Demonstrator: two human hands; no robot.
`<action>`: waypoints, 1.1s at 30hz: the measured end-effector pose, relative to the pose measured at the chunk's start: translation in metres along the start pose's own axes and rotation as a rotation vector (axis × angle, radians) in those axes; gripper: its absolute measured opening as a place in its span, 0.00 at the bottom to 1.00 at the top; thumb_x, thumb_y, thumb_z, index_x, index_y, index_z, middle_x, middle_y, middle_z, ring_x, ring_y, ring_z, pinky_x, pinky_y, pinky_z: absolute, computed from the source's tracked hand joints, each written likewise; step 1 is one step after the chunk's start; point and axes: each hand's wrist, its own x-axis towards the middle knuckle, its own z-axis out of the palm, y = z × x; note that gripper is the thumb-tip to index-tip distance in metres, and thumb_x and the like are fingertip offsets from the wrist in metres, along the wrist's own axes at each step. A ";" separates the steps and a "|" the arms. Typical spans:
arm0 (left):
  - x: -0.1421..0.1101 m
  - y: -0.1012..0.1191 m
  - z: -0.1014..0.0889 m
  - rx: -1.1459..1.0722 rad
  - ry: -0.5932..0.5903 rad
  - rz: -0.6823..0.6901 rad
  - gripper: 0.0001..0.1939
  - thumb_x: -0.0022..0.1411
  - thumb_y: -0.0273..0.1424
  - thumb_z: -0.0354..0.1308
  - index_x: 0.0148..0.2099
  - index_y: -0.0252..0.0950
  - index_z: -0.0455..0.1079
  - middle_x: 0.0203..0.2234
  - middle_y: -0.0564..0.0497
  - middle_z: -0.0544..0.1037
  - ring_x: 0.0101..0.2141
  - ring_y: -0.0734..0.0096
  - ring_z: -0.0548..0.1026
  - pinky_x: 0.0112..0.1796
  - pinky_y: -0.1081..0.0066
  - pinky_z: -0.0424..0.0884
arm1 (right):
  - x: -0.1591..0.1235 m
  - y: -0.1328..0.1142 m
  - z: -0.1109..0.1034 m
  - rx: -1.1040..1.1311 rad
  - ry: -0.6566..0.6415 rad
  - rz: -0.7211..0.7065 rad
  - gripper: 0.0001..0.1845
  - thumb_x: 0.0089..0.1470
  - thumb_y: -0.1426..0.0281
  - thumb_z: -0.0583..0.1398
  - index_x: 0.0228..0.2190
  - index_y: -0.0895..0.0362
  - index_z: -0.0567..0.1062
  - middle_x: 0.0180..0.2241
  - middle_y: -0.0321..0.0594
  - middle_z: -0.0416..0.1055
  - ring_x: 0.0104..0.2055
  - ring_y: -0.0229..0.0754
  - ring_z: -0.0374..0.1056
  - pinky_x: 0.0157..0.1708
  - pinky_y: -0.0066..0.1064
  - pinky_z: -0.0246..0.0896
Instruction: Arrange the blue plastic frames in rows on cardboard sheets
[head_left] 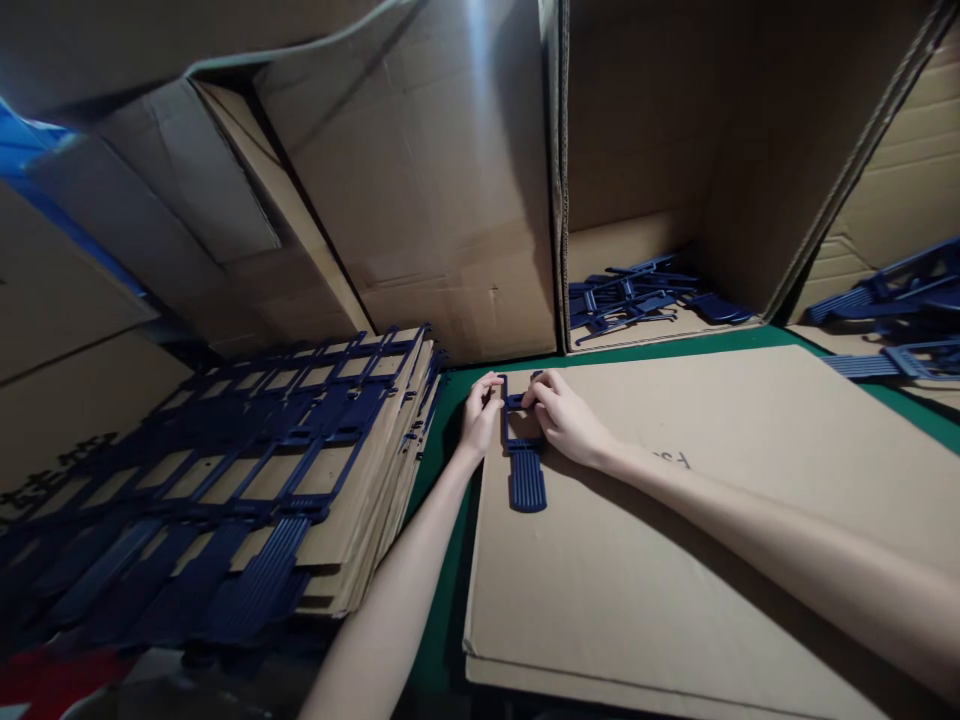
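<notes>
A dark blue plastic part (529, 482) lies on a flat cardboard sheet (637, 560), near the sheet's left edge. It has an open rectangular frame at the far end and a ribbed, rounded paddle at the near end. My left hand (478, 412) is at the left side of the frame, its fingers curled and pressed against the rim. Over the frame's upper right side, my right hand (562, 412) is closed in a pinch. A small dark bit shows above its fingertips, too little to name. The right fingers partly cover the frame.
To the left, a stack of cardboard sheets (352, 540) carries rows of similar blue parts (255, 500). Behind stands an open cardboard box (645, 220) with loose blue parts (630, 295) inside. More blue parts (900, 300) lie at the right. Green table surface (439, 480) shows between stack and sheet.
</notes>
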 end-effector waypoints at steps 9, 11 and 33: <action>-0.002 0.004 0.000 -0.037 -0.003 -0.055 0.14 0.45 0.23 0.55 0.38 0.36 0.65 0.54 0.42 0.68 0.57 0.53 0.65 0.56 0.54 0.59 | 0.000 0.001 -0.002 -0.011 -0.058 -0.013 0.13 0.52 0.81 0.49 0.29 0.57 0.70 0.36 0.43 0.65 0.39 0.41 0.63 0.41 0.33 0.60; 0.000 0.003 0.000 -0.043 0.015 -0.062 0.14 0.46 0.23 0.54 0.39 0.37 0.64 0.52 0.42 0.69 0.56 0.55 0.66 0.56 0.55 0.60 | 0.001 0.001 -0.002 0.008 -0.086 -0.043 0.13 0.51 0.81 0.49 0.30 0.58 0.71 0.38 0.44 0.66 0.42 0.42 0.63 0.44 0.34 0.60; 0.005 -0.004 0.002 0.098 0.067 -0.027 0.08 0.52 0.22 0.53 0.35 0.35 0.70 0.50 0.41 0.72 0.55 0.57 0.67 0.56 0.57 0.60 | 0.045 0.146 -0.084 -0.803 -0.182 0.439 0.13 0.50 0.77 0.53 0.29 0.59 0.77 0.60 0.47 0.58 0.64 0.54 0.46 0.61 0.51 0.39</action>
